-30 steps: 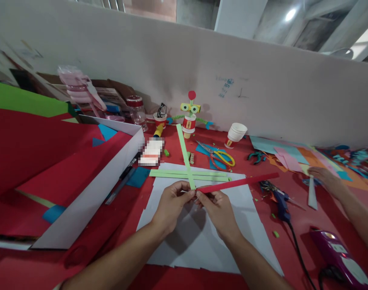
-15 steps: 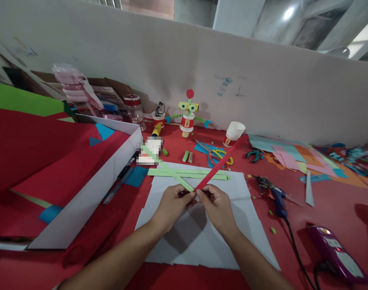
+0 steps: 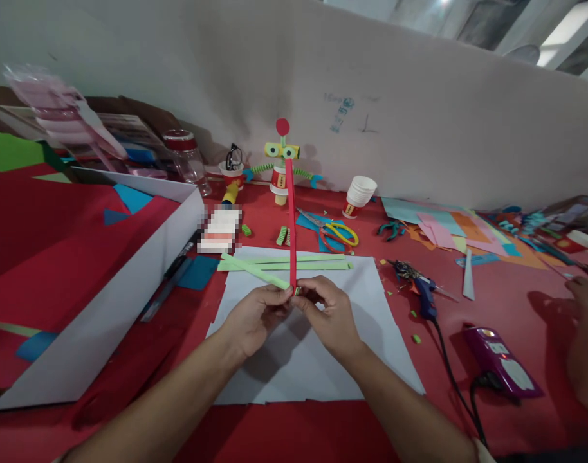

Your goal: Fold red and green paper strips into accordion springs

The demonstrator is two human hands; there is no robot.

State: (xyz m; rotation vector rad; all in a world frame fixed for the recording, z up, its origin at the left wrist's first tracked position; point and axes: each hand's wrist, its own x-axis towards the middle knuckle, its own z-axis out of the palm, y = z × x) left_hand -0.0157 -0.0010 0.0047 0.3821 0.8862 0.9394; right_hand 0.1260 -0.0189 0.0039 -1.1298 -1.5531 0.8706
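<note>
Over the white sheet [image 3: 318, 360], my left hand [image 3: 258, 318] and my right hand [image 3: 327, 312] meet fingertip to fingertip, both closed. They pinch the joined ends of a red paper strip [image 3: 293, 225] and a light green paper strip [image 3: 255, 270]. The red strip rises away from me, while the green one slants out to the left. At the joint a small folded stack of red and green shows between my fingers. Behind my hands, loose green strips [image 3: 323, 262] lie across the far edge of the sheet.
Beyond stands a paper-cup robot figure [image 3: 279, 180], near stacked cups [image 3: 360, 196] and scissors [image 3: 335, 230]. A glue gun [image 3: 425, 296] with a cord and a purple power unit [image 3: 504, 363] lie right. A white-walled box [image 3: 130, 302] stands left. Another person's hand [image 3: 586, 296] is at the far right.
The red strip has swung from leaning right to nearly upright, and the green strip has dropped flatter to the left. The view has shifted right, bringing another person's hand in.
</note>
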